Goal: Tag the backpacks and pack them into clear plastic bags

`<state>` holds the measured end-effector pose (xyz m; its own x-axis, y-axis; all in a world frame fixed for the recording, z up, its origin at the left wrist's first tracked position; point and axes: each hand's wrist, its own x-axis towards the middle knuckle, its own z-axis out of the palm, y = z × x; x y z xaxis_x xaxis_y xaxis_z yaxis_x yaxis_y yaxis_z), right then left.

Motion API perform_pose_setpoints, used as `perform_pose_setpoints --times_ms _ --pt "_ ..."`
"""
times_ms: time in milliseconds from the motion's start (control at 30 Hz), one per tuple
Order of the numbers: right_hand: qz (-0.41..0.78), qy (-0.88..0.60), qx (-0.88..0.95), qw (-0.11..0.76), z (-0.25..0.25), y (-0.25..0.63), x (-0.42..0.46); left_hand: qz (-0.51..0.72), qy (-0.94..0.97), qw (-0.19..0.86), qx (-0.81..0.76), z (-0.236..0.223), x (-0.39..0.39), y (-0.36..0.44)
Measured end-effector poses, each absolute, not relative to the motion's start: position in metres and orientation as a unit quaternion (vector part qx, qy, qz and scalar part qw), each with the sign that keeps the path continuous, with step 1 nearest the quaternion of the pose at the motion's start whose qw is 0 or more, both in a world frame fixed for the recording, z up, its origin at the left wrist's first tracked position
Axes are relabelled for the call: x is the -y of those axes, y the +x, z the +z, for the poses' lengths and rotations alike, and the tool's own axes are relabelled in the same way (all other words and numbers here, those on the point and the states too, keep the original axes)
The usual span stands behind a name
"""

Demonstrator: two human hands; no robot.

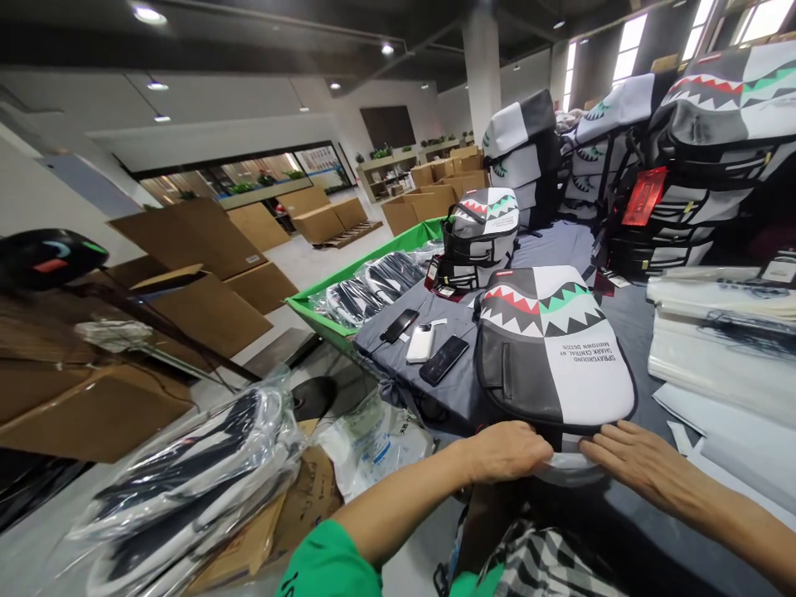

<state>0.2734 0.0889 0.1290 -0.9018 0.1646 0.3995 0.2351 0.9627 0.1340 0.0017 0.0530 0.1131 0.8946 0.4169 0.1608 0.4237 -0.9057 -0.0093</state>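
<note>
Head view: L hand [513, 452] & R hand [634, 460] pinch clear plastic [573, 469] at surface's [460, 398] near edge, by backpack's [578, 377] near end. Phones [444, 361] nr left edge; bag stacks [519, 170] twd far edge; plastic sleeves [715, 352] R of backpack; green bin [401, 240] just past left edge.

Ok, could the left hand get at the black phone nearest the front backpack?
Probably yes: the phone lies uncovered on the table beside the backpack, though the left hand would likely need to release the clear plastic.
</note>
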Motion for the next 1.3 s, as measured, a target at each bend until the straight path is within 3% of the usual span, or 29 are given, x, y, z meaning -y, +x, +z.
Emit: perform_pose_setpoints --times_ms 200,400,633,800,1000,1133,1300 --pt "-0.036 -0.095 0.985 0.14 0.135 0.282 -0.094 -0.114 -0.953 0.095 0.266 0.129 -0.042 0.001" --pt "0.066 -0.112 0.987 0.09 0.148 0.273 -0.106 -0.102 -0.991 0.047 0.079 0.141 -0.057 -0.003" --pt "0.008 -0.07 0.996 0.06 0.158 0.272 -0.102 -0.143 -0.976 0.157 0.04 0.122 -0.068 -0.014" --pt "0.074 -0.099 0.992 0.026 0.161 0.275 -0.104 -0.148 -0.982 0.114 0.025 0.12 -0.064 -0.016" --pt "0.011 -0.101 0.995 -0.002 0.164 0.27 -0.104 -0.23 -0.967 0.104 0.038 0.115 -0.063 -0.016" --pt "0.047 -0.067 0.996 0.033 0.168 0.269 -0.1 -0.247 -0.96 0.114 0.064 0.109 -0.063 -0.017" --pt "-0.054 -0.055 0.997 0.015 0.164 0.272 -0.099 -0.269 -0.953 0.125 0.059 0.11 -0.061 -0.016"
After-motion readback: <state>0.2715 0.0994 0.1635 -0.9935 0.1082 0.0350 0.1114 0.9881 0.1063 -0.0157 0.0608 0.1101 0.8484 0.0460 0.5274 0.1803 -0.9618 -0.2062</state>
